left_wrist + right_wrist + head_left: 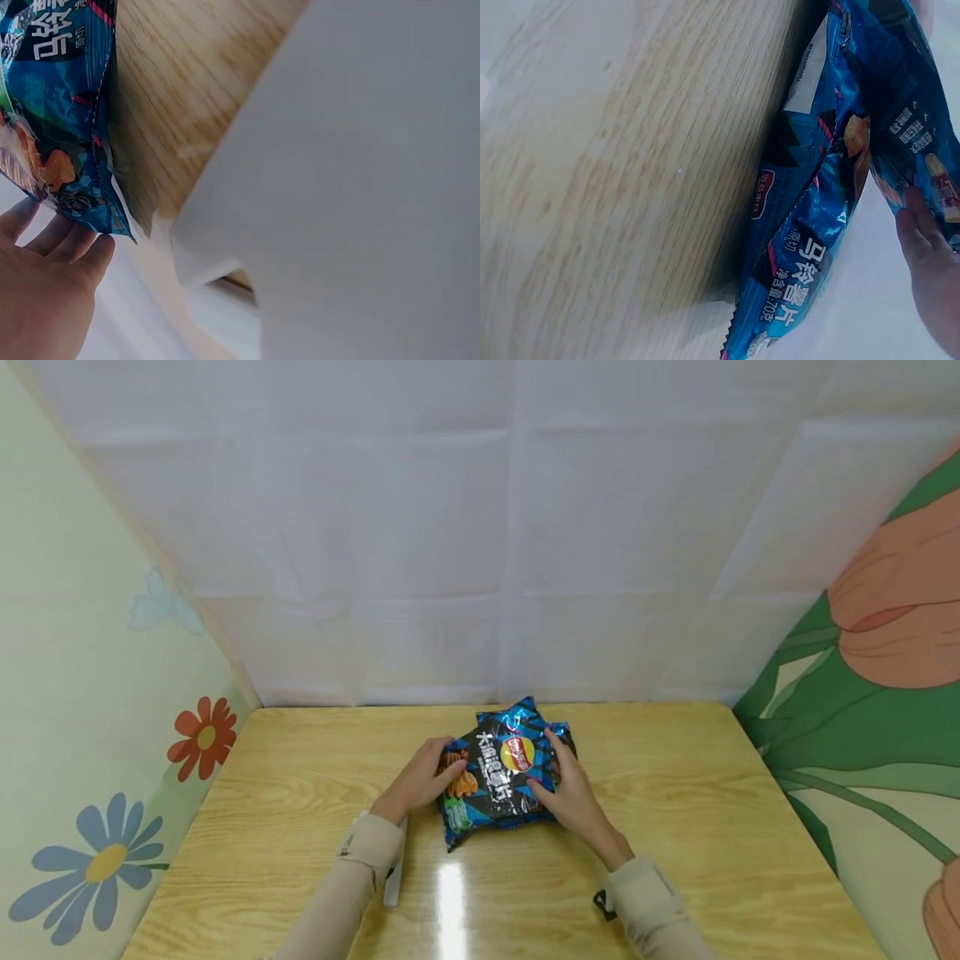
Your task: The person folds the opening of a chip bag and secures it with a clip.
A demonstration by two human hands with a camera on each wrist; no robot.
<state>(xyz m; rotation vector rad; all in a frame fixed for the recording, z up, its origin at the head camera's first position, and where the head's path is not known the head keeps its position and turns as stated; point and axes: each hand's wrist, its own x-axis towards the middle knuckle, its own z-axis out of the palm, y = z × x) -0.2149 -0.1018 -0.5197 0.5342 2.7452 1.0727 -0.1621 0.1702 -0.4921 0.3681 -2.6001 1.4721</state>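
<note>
A blue and black potato chip bag [491, 789] with a red and yellow logo lies at the middle of the table, tilted. My left hand [416, 781] grips its left edge, thumb on the front. At the right edge, my right hand [573, 797] holds it with the thumb also on the front. A second blue chip bag [562, 731] is mostly hidden beneath and pokes out at the upper right. In the left wrist view, left fingertips [101, 251] touch a bag's edge. The right wrist view has the lower bag [799, 262] near the wood and the other bag [907, 105] beside it.
The wooden table [712, 827] ends at a white cloth backdrop [420, 527]. Painted walls with flowers [105, 864] stand on both sides. A white strip [395, 872] shows beside the left wrist, and a small black piece [603, 906] by the right wrist.
</note>
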